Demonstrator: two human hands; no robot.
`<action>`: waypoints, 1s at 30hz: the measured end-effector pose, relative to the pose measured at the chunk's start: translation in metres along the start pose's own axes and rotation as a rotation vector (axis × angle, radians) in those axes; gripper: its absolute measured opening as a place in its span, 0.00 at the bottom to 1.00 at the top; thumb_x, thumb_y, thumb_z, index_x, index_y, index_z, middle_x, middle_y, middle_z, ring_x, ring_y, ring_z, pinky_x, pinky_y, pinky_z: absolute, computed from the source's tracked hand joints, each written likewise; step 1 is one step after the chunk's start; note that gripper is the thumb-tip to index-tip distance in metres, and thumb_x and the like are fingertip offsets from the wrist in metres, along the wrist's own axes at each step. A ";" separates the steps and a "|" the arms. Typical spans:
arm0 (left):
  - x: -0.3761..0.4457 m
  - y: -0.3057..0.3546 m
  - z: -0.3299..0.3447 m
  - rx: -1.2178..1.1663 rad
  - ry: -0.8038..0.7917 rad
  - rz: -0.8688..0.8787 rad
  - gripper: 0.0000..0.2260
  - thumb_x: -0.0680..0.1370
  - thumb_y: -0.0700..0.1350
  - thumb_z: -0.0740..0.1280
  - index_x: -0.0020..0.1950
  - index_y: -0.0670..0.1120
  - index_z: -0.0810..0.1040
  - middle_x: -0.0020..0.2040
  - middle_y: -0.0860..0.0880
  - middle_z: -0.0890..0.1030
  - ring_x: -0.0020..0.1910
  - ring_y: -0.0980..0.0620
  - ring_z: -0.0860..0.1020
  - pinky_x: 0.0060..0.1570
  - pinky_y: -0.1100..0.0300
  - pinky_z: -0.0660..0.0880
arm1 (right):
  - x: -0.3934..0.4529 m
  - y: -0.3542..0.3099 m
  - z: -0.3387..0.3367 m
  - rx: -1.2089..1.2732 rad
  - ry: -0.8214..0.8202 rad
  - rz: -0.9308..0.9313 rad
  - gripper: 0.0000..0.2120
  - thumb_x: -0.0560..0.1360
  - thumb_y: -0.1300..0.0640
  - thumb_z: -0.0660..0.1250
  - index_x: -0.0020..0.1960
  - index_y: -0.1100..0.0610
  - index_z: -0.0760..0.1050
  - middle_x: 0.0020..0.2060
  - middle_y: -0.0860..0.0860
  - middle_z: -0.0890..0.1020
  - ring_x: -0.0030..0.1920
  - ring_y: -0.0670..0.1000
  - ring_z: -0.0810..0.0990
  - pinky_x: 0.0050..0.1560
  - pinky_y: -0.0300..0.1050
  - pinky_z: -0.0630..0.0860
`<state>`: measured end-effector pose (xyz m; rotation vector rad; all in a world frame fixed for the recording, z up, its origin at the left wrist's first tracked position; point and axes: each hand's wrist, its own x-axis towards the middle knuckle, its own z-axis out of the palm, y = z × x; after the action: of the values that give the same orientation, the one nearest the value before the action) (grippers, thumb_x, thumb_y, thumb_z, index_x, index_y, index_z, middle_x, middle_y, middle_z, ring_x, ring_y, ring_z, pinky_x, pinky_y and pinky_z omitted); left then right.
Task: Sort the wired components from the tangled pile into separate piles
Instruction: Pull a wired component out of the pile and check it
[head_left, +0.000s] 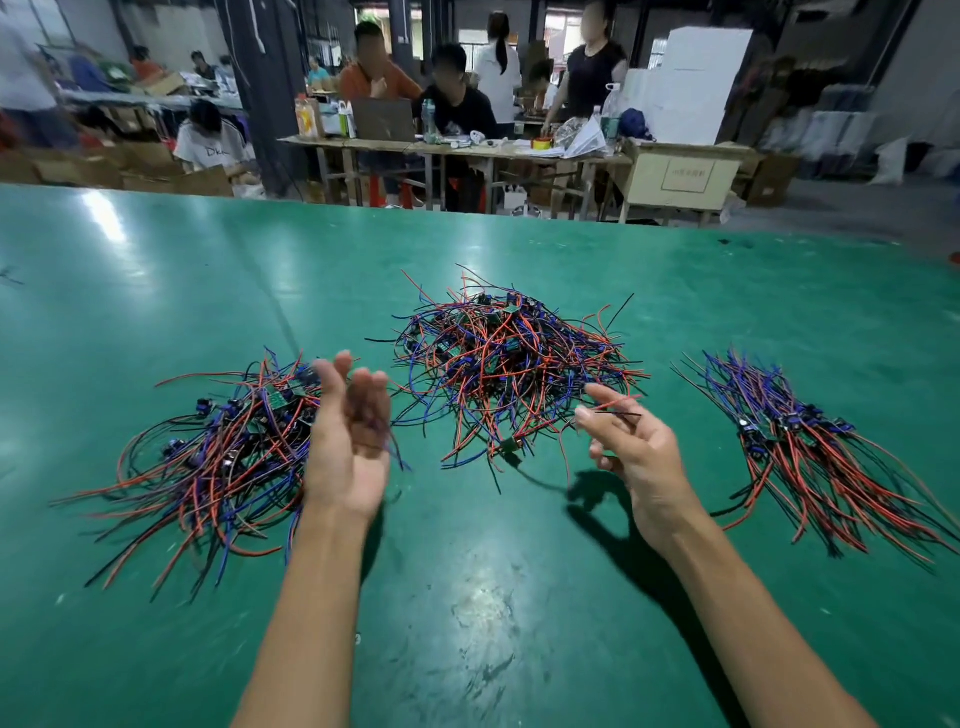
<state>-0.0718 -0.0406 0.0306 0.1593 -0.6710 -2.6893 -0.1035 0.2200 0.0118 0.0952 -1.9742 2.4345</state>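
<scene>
Green table (156, 291) carries the tangled pile (511, 358) centre, sorted piles left (223, 457) and right (810, 457) with wires trailing nearward; left hand (348, 441) spread, holding nothing; right hand (634, 447) pinches a black wire (621, 414) lying roughly left-right, its component (511, 447) dangling.

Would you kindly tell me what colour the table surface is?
Green, with shiny glare patches; the table shows clearly in the head view.
</scene>
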 end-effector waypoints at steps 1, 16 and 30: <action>0.004 0.004 -0.007 -0.018 0.031 0.011 0.12 0.80 0.53 0.64 0.48 0.49 0.83 0.40 0.52 0.86 0.41 0.58 0.85 0.43 0.67 0.81 | 0.000 0.003 0.000 -0.028 0.019 0.012 0.13 0.74 0.56 0.74 0.58 0.53 0.82 0.39 0.47 0.85 0.31 0.43 0.73 0.33 0.32 0.71; 0.003 -0.036 -0.016 1.332 -0.398 0.279 0.72 0.46 0.46 0.88 0.77 0.63 0.44 0.73 0.59 0.67 0.45 0.50 0.81 0.46 0.61 0.78 | 0.000 -0.015 -0.005 0.366 0.031 0.164 0.09 0.82 0.49 0.61 0.49 0.52 0.77 0.37 0.48 0.86 0.36 0.46 0.85 0.37 0.36 0.80; -0.027 -0.047 0.014 1.412 -0.449 0.635 0.15 0.81 0.53 0.64 0.67 0.54 0.78 0.64 0.60 0.78 0.67 0.59 0.72 0.67 0.61 0.64 | -0.002 -0.024 -0.004 0.569 -0.014 0.214 0.08 0.79 0.58 0.61 0.43 0.57 0.76 0.29 0.51 0.75 0.29 0.45 0.75 0.32 0.35 0.76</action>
<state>-0.0645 0.0142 0.0210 -0.2776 -2.1606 -1.2366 -0.1007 0.2288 0.0342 -0.1037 -1.2903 3.0631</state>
